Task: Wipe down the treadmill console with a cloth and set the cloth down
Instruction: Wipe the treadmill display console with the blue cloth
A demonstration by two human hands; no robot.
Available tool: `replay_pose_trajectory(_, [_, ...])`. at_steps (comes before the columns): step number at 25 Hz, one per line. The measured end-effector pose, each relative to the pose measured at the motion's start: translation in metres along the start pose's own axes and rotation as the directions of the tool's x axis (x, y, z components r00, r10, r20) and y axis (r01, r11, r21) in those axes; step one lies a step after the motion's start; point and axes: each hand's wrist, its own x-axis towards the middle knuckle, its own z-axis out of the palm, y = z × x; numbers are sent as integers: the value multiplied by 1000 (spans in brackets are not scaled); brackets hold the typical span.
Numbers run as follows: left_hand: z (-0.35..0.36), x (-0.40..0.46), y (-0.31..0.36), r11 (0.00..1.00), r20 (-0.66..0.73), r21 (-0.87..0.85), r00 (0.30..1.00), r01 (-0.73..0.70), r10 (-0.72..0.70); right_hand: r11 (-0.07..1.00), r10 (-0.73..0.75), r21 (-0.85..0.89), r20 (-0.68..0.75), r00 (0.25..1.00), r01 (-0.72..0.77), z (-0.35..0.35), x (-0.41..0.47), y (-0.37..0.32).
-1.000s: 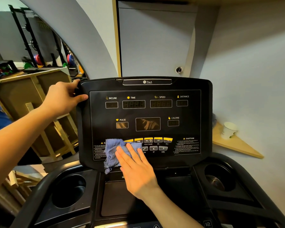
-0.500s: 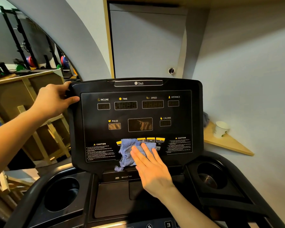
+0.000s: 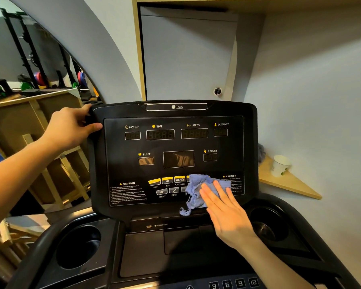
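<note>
Flat right hand (image 3: pixel 223 207) on crumpled blue cloth (image 3: pixel 198 189); glossy black console (image 3: pixel 175 147)

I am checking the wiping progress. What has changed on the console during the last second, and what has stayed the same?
The right hand slid the blue cloth rightward along the button row, from the left caution text towards the right one, pressing it flat throughout. The left hand kept gripping the console at its upper left corner. Nothing was let go.

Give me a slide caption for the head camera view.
Right hand presses blue cloth on treadmill console; left hand grips its edge.
</note>
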Motion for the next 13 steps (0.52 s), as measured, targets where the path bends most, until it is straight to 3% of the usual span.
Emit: replay_pose_trajectory(13, [-1, 3, -1, 999, 6, 35, 1000, -12, 12, 995, 67, -77, 71, 995, -61, -2, -23, 53])
